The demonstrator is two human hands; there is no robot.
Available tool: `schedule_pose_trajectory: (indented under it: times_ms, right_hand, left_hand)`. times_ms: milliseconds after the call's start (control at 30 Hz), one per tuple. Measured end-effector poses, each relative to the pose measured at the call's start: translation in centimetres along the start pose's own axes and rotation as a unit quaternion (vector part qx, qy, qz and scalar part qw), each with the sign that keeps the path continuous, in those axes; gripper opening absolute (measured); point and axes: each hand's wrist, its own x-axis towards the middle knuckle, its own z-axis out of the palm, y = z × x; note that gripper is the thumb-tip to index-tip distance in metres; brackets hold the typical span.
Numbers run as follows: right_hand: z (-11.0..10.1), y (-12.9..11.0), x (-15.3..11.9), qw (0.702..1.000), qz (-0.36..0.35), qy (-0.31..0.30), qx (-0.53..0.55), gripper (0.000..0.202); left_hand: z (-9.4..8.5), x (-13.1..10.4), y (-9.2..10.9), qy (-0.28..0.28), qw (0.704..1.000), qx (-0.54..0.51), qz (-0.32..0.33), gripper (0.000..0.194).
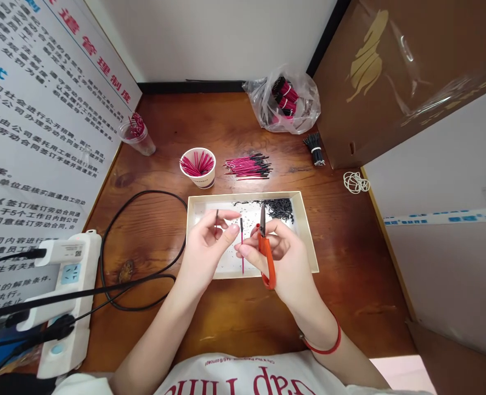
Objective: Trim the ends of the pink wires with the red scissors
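In the head view my right hand (pixel 282 255) holds orange-handled scissors (pixel 269 258), their dark blades pointing away from me. Its thumb and forefinger also pinch a thin pink wire (pixel 242 260) with a black end, standing upright over the tray. My left hand (pixel 210 238) is just left of that black end, thumb and forefinger apart. Across its forefinger runs a thin dark strip (pixel 216 215); whether it is a ring or a held piece I cannot tell. Under both hands lies a shallow white tray (pixel 251 196) with a heap of black scraps (pixel 282 209) at its far right.
Beyond the tray are a paper cup (pixel 204 180) of pink wires and a pile of pink-and-black wires (pixel 248 166). A plastic bag (pixel 304 109) of bundles, a black bundle (pixel 315 148), rubber bands (pixel 355 182), a clear cup (pixel 144 145), a black cable (pixel 119 200) and a power strip (pixel 68 307) surround it.
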Motion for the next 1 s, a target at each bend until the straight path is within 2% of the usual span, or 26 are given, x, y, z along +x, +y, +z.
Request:
schedule_pose_trajectory:
  times_ms: [33, 100, 267, 600, 767, 1000]
  right_hand:
    - [0.1, -0.1, -0.1, 1.000, 0.010, -0.010, 0.006, 0.041]
    - [0.2, -0.4, -0.4, 0.999, 0.030, -0.031, 0.019, 0.043]
    - [0.3, -0.6, -1.0, 0.995, 0.037, -0.067, 0.060, 0.038]
    - [0.6, -1.7, -1.6, 0.991, 0.025, -0.095, 0.090, 0.037]
    - [0.6, -1.7, -1.7, 0.989, 0.030, -0.113, 0.095, 0.035]
    - [0.5, -1.7, -1.7, 0.986, 0.040, -0.123, 0.108, 0.035]
  left_hand:
    - [0.1, -0.3, 0.4, -0.021, 1.000, -0.002, -0.011, 0.022]
    - [0.2, -0.9, 1.1, -0.057, 0.997, -0.032, -0.034, 0.025]
    - [0.2, -2.1, 2.7, -0.101, 0.983, -0.122, -0.094, 0.019]
    - [0.2, -2.8, 3.9, -0.099, 0.974, -0.148, -0.141, 0.022]
    - [0.3, -2.8, 4.1, -0.101, 0.967, -0.179, -0.153, 0.018]
    - [0.5, -2.6, 4.1, -0.109, 0.967, -0.173, -0.152, 0.023]
